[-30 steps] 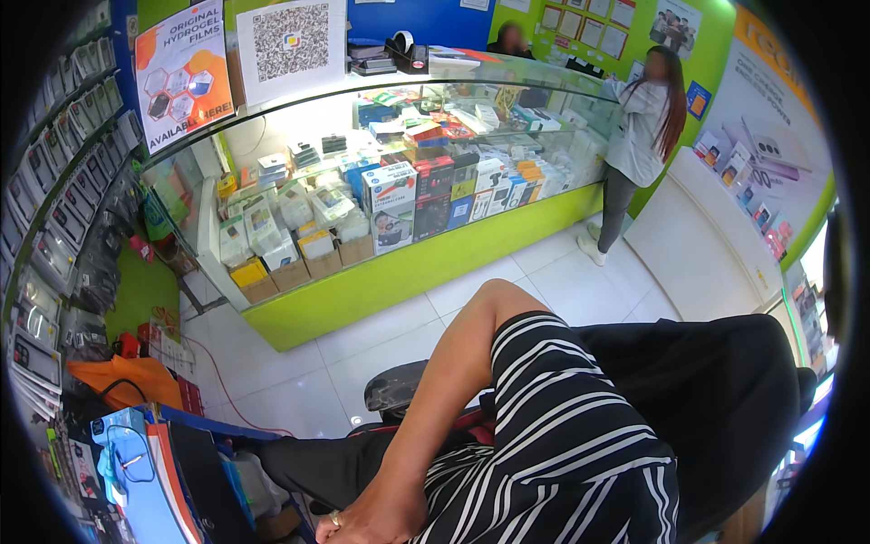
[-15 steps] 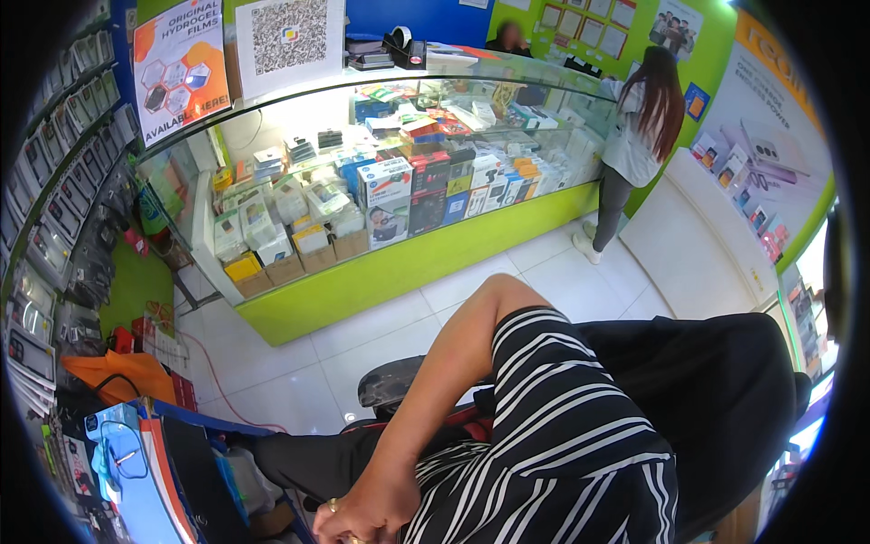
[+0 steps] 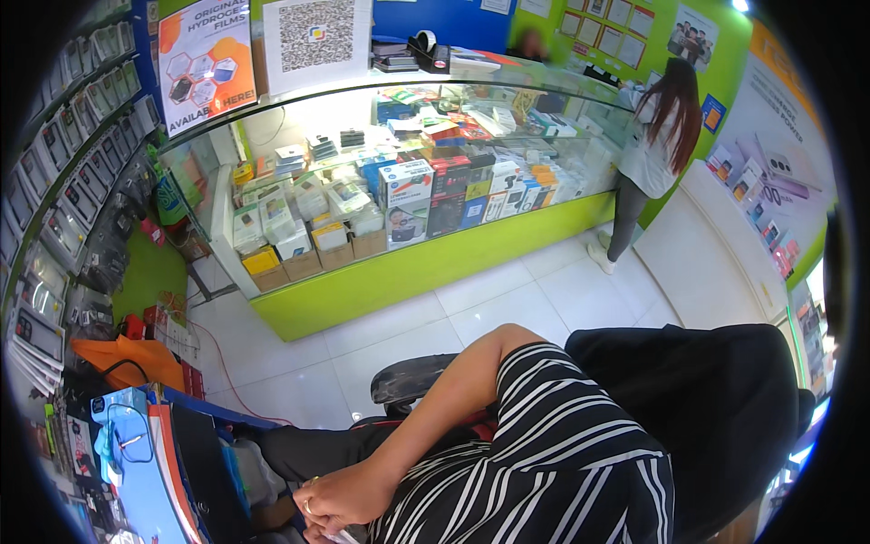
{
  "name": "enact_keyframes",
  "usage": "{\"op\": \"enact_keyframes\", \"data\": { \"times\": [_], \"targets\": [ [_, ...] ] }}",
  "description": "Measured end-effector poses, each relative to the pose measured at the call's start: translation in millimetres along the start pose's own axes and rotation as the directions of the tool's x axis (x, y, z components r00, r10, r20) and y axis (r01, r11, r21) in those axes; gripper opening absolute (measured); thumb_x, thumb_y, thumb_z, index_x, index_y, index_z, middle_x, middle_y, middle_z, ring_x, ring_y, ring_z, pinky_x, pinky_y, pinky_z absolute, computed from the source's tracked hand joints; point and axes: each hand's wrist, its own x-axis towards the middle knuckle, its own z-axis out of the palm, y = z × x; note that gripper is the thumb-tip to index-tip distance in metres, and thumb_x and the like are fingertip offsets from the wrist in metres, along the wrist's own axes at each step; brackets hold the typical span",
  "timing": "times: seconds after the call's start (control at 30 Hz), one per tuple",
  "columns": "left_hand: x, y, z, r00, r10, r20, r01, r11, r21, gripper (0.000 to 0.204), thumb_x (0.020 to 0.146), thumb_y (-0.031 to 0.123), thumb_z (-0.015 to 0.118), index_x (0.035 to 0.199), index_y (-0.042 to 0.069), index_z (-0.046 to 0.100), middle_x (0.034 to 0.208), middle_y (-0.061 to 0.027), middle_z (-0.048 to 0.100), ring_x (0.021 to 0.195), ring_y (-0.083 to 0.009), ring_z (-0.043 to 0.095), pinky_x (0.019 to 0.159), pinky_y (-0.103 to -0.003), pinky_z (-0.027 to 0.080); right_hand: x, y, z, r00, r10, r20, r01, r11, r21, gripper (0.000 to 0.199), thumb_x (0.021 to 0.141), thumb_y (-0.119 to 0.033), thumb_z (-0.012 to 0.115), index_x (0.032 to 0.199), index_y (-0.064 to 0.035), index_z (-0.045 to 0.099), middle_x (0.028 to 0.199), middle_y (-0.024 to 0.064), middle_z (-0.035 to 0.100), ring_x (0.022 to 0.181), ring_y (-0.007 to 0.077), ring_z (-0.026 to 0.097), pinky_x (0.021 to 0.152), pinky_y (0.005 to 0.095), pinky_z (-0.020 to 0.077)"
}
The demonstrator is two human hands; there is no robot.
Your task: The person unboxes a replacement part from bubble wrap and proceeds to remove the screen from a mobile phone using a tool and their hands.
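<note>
My right arm, in a black-and-white striped sleeve, bends across the lower middle. At its end my right hand, with a ring on one finger, is low in the view above my lap, fingers curled. A pale sliver of something shows beside the fingertips, cut off by the lower edge, so its kind cannot be told. My left hand is not in view. Left of the right hand are a dark drawer-like edge and a clear plastic bag.
A blue work surface at lower left bears a light-blue box and a dark cable. A glass display counter full of boxed goods spans the back. Cases hang at left. Another person stands far right. A black-covered chair back is behind me.
My right hand has come slightly left and up, and more of its curled fingers and the pale sliver show. The whole view has shifted a little, moving the counter rightward and down.
</note>
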Motion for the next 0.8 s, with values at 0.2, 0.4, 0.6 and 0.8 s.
{"op": "enact_keyframes", "data": {
  "times": [0.2,0.4,0.6,0.8],
  "targets": [
    [20,43,23,0.974,0.008,-0.225,-0.017,0.999,-0.040,0.087,0.091,0.058,0.070,0.153,0.007,0.037,0.138,-0.0167,0.053,0.125,-0.0293,0.053,0.108,-0.045,0.043,11,20,25,0.974,0.099,-0.203,-0.076,0.990,0.116,0.019,0.090,-0.017,0.070,0.087,-0.0005,0.061,0.101,0.0144,0.059,0.102,0.0339,0.059,0.089,0.0432,0.0477],
    [29,55,27,0.930,-0.090,-0.356,0.019,0.980,-0.199,0.085,0.093,0.064,0.062,0.153,0.007,0.038,0.140,-0.0165,0.053,0.127,-0.0302,0.052,0.110,-0.046,0.042,24,11,18,0.924,-0.036,-0.380,0.012,0.998,-0.065,0.018,0.085,-0.017,0.074,0.086,-0.0033,0.062,0.101,0.0115,0.058,0.100,0.0340,0.054,0.091,0.0456,0.0454],
    [38,67,19,0.803,-0.252,-0.541,-0.089,0.846,-0.526,0.085,0.095,0.070,0.053,0.152,0.008,0.040,0.142,-0.0164,0.053,0.129,-0.0312,0.052,0.111,-0.046,0.041,26,9,4,0.997,-0.008,-0.077,0.006,1.000,-0.023,0.036,0.082,-0.018,0.080,0.109,0.0011,0.066,0.121,0.0149,0.056,0.115,0.0356,0.051,0.096,0.0485,0.0450],
    [64,104,13,0.597,-0.437,-0.673,-0.167,0.753,-0.637,0.091,0.099,0.079,0.023,0.150,0.007,0.046,0.146,-0.0140,0.053,0.133,-0.0327,0.050,0.115,-0.047,0.039,10,6,16,0.859,-0.509,-0.058,0.442,0.793,-0.420,0.083,0.077,-0.035,0.084,0.139,0.0094,0.051,0.148,0.0348,0.040,0.142,0.0512,0.035,0.115,0.0630,0.0318]
  ]
}}
